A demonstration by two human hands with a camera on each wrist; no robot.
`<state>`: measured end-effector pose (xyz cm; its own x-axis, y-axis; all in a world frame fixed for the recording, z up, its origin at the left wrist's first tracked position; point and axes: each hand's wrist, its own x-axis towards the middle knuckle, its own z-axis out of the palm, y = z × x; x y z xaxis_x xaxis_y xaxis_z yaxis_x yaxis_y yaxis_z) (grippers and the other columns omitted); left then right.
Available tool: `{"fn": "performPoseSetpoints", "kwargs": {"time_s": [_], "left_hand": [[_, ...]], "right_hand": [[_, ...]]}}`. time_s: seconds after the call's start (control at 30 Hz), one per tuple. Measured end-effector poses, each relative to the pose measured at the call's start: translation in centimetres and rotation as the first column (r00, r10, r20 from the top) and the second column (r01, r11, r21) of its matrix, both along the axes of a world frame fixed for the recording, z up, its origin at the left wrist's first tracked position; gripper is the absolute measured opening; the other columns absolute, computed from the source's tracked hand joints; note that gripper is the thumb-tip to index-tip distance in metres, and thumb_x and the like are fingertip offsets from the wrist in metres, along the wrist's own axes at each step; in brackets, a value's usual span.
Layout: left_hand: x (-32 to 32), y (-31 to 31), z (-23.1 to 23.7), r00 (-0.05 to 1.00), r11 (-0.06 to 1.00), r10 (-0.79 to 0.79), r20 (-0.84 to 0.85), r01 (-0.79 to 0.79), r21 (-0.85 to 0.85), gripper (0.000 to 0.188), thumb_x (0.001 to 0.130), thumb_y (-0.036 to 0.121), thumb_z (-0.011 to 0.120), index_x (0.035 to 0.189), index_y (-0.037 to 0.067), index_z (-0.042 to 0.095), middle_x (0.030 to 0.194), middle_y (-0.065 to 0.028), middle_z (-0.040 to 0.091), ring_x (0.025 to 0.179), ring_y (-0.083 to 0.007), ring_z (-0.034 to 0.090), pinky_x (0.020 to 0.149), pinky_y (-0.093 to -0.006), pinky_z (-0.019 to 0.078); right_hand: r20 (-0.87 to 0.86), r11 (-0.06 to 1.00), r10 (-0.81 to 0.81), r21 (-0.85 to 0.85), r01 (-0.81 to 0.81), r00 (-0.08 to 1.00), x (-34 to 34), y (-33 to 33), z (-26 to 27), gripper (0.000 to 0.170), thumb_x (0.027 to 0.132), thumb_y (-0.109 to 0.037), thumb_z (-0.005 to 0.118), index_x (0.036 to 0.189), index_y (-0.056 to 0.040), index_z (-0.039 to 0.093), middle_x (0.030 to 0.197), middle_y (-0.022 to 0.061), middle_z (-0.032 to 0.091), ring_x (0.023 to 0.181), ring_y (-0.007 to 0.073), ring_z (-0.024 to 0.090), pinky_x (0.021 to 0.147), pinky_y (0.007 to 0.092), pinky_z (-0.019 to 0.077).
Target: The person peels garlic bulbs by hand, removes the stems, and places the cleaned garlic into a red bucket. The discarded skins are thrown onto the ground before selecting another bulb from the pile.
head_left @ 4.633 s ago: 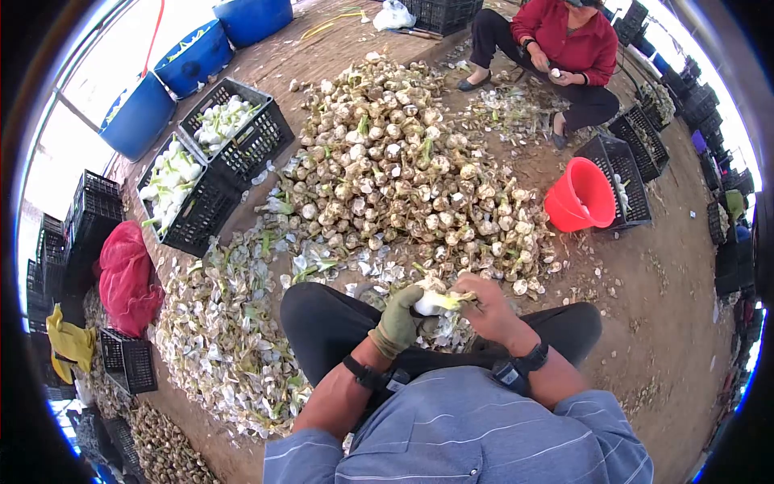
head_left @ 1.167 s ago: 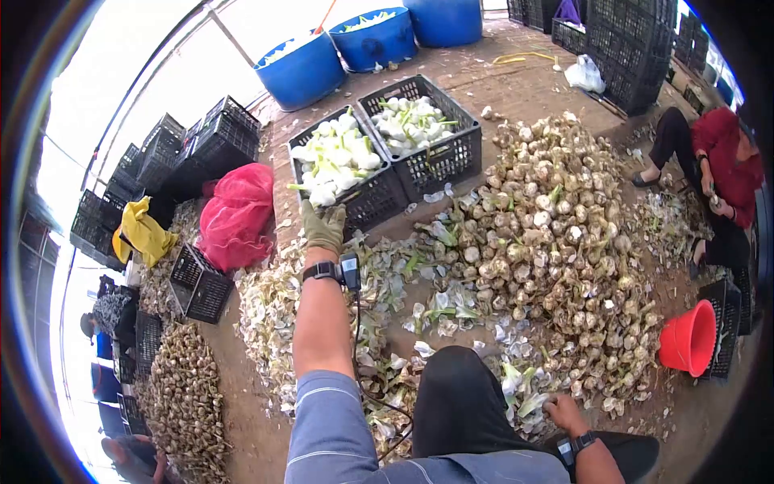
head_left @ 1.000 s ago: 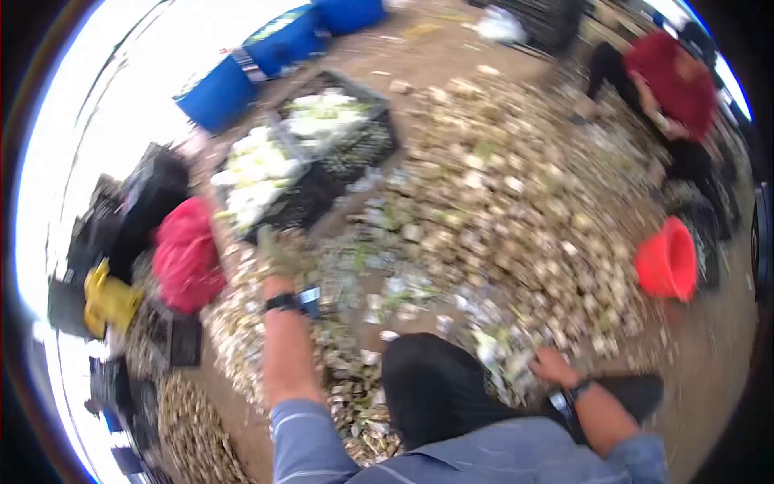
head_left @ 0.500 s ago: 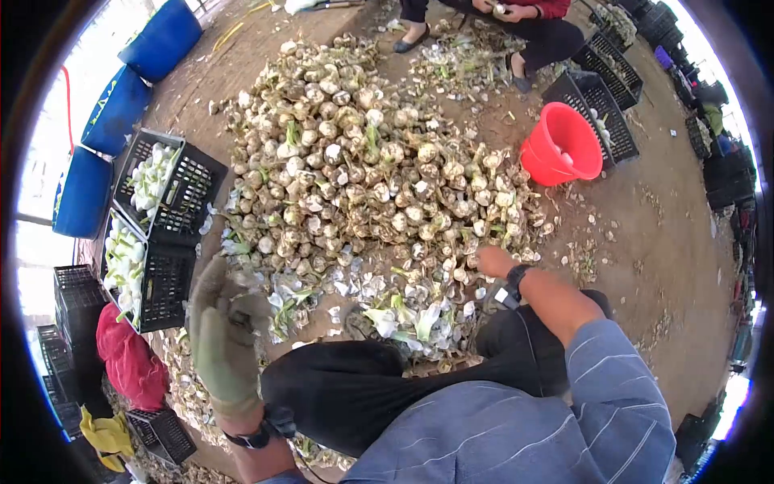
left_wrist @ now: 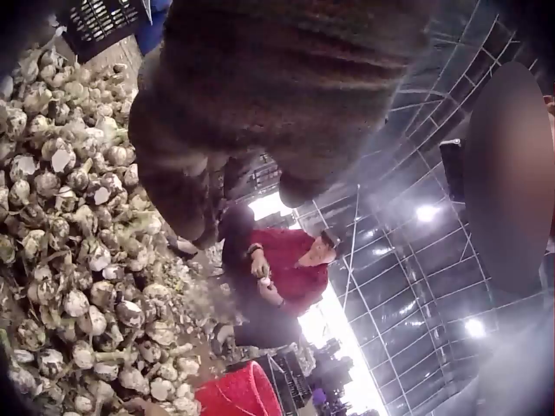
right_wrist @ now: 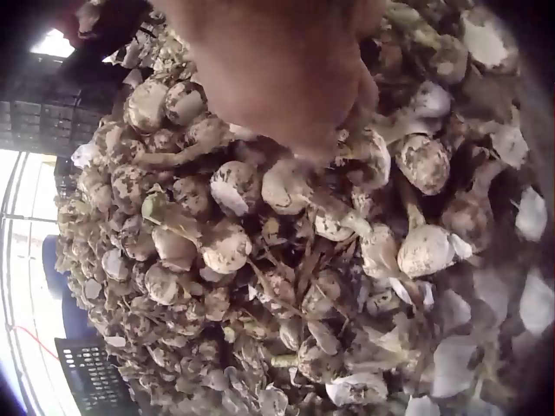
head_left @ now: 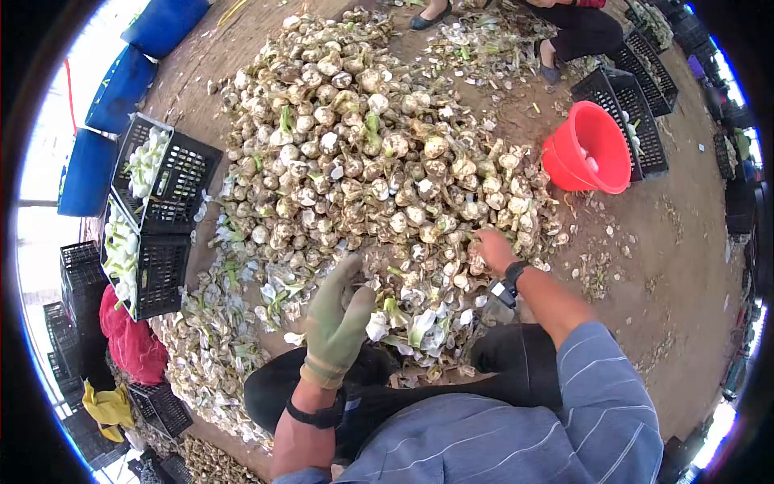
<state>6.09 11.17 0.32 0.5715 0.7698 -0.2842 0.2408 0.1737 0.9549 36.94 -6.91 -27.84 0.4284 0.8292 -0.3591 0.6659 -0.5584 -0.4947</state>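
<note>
A large heap of unpeeled garlic bulbs (head_left: 347, 161) fills the middle of the head view. My bare right hand (head_left: 495, 252) reaches down to its near right edge. In the right wrist view the fingers (right_wrist: 295, 121) come down right at the bulbs and hide what lies beneath them; I cannot tell whether they grip one. My gloved left hand (head_left: 337, 321) is raised above my knee near the heap's front edge, thumb and fingers spread with nothing between them. Loose skins and trimmed green-white leaves (head_left: 423, 329) lie in front of my lap.
Two black crates (head_left: 165, 274) of trimmed garlic stand at left, by blue tubs (head_left: 87, 173). A red bucket (head_left: 587, 149) with a few pale pieces stands at right beside another crate (head_left: 621, 105). A person in red (left_wrist: 290, 269) sits across the heap. Discarded skins (head_left: 214, 363) cover the left floor.
At first both hands held a garlic bulb. Later my left hand reached to the nearer left crate, then swung back right, empty. My right hand moved from the leaves to the heap's edge.
</note>
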Motion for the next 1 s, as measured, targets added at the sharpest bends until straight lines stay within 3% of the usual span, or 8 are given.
{"fn": "performPoseSetpoints", "kwargs": {"time_s": [0.2,0.33,0.47,0.53,0.63,0.73,0.83,1.0], "left_hand": [[1.5,-1.1,0.1,0.988,0.987,-0.152,-0.015,0.151,-0.055,0.055,0.092,0.022,0.066,0.136,-0.006,0.05,0.119,-0.0128,0.063,0.101,-0.0145,0.062,0.086,-0.0269,0.0505],[1.7,-1.8,-1.3,0.967,0.866,-0.198,-0.159,0.248,0.434,0.048,0.096,0.014,0.062,0.139,-0.005,0.048,0.114,-0.0061,0.062,0.1,-0.0107,0.059,0.087,-0.0252,0.0487],[1.5,-2.2,-0.3,0.992,0.995,-0.027,0.125,0.038,-0.091,0.058,0.092,0.023,0.066,0.138,-0.007,0.047,0.127,-0.0162,0.06,0.105,-0.0187,0.061,0.093,-0.0317,0.0486],[0.8,-1.8,-1.7,0.996,0.995,-0.081,0.037,0.079,0.059,0.06,0.092,0.026,0.066,0.139,-0.007,0.046,0.126,-0.0171,0.06,0.104,-0.0193,0.061,0.091,-0.0317,0.0495],[0.5,-1.9,-2.0,0.973,0.971,-0.22,-0.071,0.226,0.084,0.072,0.089,0.036,0.07,0.142,-0.005,0.043,0.124,-0.0194,0.061,0.105,-0.022,0.062,0.092,-0.0328,0.0499],[0.7,-1.9,-0.9,0.913,0.91,-0.408,0.02,0.408,-0.073,0.082,0.083,0.04,0.075,0.145,-0.002,0.042,0.121,-0.0179,0.063,0.103,-0.018,0.063,0.09,-0.0331,0.0513],[0.9,-2.4,-0.1,0.915,0.901,-0.28,0.291,0.355,-0.248,0.076,0.081,0.031,0.079,0.14,-0.003,0.047,0.108,-0.0081,0.065,0.095,-0.0125,0.061,0.083,-0.0289,0.0526],[-0.9,-2.8,2.7,0.949,0.926,-0.298,0.105,0.261,0.273,0.06,0.076,0.017,0.081,0.13,0.001,0.058,0.111,-0.0132,0.064,0.099,-0.022,0.064,0.086,-0.0327,0.0528]], "right_hand": [[-0.489,0.999,-0.032,0.005,0.04,0.872,1.6,4.2,11.4,0.036,0.086,-0.023,0.07,0.109,0.0046,0.068,0.097,0.0176,0.071,0.085,0.0227,0.067,0.077,0.036,0.0526],[-0.458,0.993,0.121,0.067,-0.102,0.881,-1.3,4.7,18.3,0.03,0.089,-0.022,0.067,0.11,0.0004,0.067,0.093,0.0151,0.072,0.081,0.0222,0.067,0.074,0.0364,0.0525],[-0.246,0.976,0.204,-0.023,-0.216,0.947,-2.0,2.9,13.4,0.02,0.09,-0.021,0.065,0.099,-0.0031,0.068,0.086,0.014,0.07,0.073,0.024,0.064,0.069,0.0384,0.051],[-0.346,0.981,0.188,0.015,-0.195,0.919,-3.5,3.1,15.2,0.021,0.093,-0.022,0.064,0.094,-0.0009,0.066,0.078,0.0085,0.067,0.066,0.0197,0.061,0.065,0.0373,0.0503],[-0.793,0.999,-0.006,0.015,0.03,0.609,-5.3,4.1,19.6,0.023,0.099,-0.022,0.061,0.098,0.0008,0.065,0.077,0.0022,0.065,0.067,0.0085,0.058,0.06,0.0278,0.0486],[-0.919,0.937,-0.13,0.009,0.349,0.373,-8.5,5.4,25.5,0.023,0.1,-0.025,0.061,0.104,-0.0023,0.061,0.081,-0.0007,0.063,0.063,0.005,0.056,0.055,0.0206,0.0476],[-0.976,0.88,-0.094,0.011,0.474,0.198,-10.7,5.7,28.4,0.024,0.098,-0.027,0.064,0.104,-0.0038,0.061,0.081,-0.0014,0.062,0.062,0.0048,0.055,0.052,0.02,0.0445],[-0.807,0.84,-0.081,0.26,0.476,0.584,-15.8,4.6,30.6,0.028,0.094,-0.018,0.067,0.113,0.0014,0.06,0.098,0.0044,0.066,0.083,0.0097,0.061,0.074,0.0262,0.0514]]}}
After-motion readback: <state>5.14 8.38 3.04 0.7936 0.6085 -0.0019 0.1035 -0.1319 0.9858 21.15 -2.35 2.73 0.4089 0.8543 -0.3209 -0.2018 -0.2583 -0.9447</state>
